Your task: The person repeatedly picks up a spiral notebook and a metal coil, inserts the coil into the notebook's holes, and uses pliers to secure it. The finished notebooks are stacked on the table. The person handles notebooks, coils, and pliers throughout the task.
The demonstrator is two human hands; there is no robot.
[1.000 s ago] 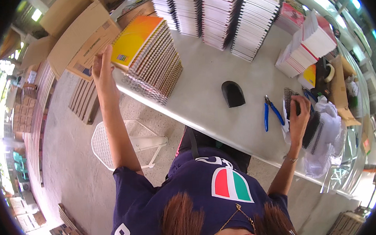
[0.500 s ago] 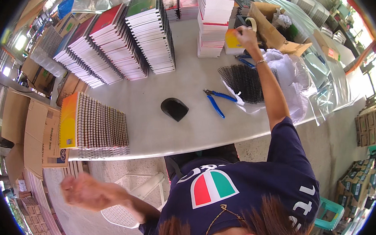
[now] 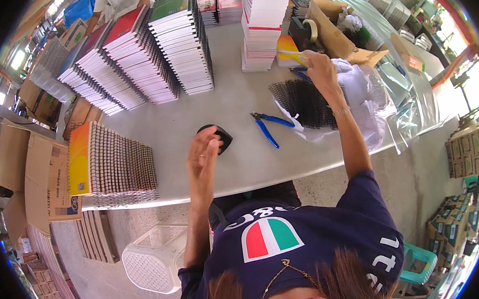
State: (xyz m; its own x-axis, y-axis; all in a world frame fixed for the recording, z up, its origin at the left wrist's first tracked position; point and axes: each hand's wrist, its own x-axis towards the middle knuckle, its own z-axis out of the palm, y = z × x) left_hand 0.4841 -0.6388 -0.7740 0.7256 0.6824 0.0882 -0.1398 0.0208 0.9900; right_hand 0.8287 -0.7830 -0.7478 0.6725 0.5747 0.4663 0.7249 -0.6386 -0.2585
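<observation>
My right hand (image 3: 321,72) reaches out at the far right with its fingers closed on the near edge of a yellow-and-orange booklet (image 3: 288,47), beside a tall stack of red-topped books (image 3: 265,30). Over the middle of the table hovers my left hand (image 3: 201,152), fingers apart and holding nothing. It partly covers a small black rounded block (image 3: 225,138). Blue-handled nippers (image 3: 268,128) lie spread between my hands. Under my right forearm, dark wire binding spirals (image 3: 305,104) rest on white wrapping (image 3: 363,103).
Tall stacks of spiral-bound books (image 3: 181,49) line the back left. A row of yellow-covered spiral-bound books (image 3: 122,162) stands at the left edge, beside an opened carton (image 3: 46,177). Another open carton (image 3: 330,23) sits back right. A white stool (image 3: 153,264) is below the table.
My left hand has swung from beyond the table's front left edge to over the black block. My right hand has drawn back slightly toward me, with the booklet's edge.
</observation>
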